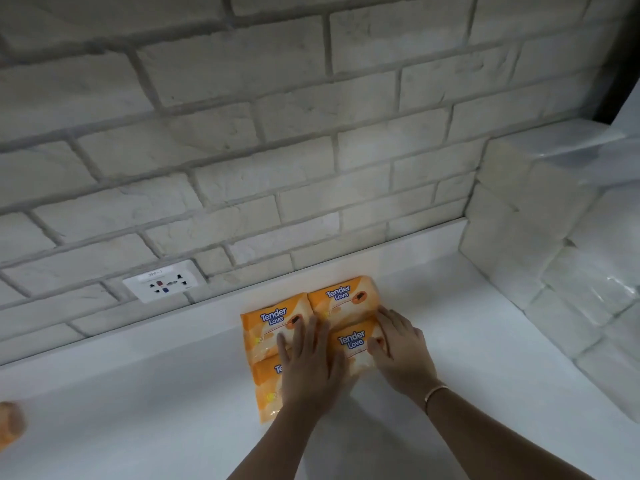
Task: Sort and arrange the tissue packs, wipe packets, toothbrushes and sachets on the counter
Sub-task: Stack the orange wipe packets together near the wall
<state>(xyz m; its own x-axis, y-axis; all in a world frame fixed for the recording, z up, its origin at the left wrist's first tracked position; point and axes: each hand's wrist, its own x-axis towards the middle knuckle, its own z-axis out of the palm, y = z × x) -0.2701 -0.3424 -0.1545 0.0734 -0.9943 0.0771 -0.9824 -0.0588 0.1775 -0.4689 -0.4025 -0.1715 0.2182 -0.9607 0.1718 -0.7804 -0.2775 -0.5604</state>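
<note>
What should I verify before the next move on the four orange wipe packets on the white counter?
1. Orange plastic wipe packets form a two-by-two block: ok.
2. Left hand lies flat across the left pair: ok.
3. Right hand grips or merely presses the front right packet: cannot tell.
4. Front left packet squared up, mostly hidden: cannot tell.
5. White stacked tissue packs stand apart from the block: ok.

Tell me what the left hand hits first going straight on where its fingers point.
The left hand lies on the Tender Love wipe packets; past the far-left packet, likely the brick wall, depth unclear.
</note>
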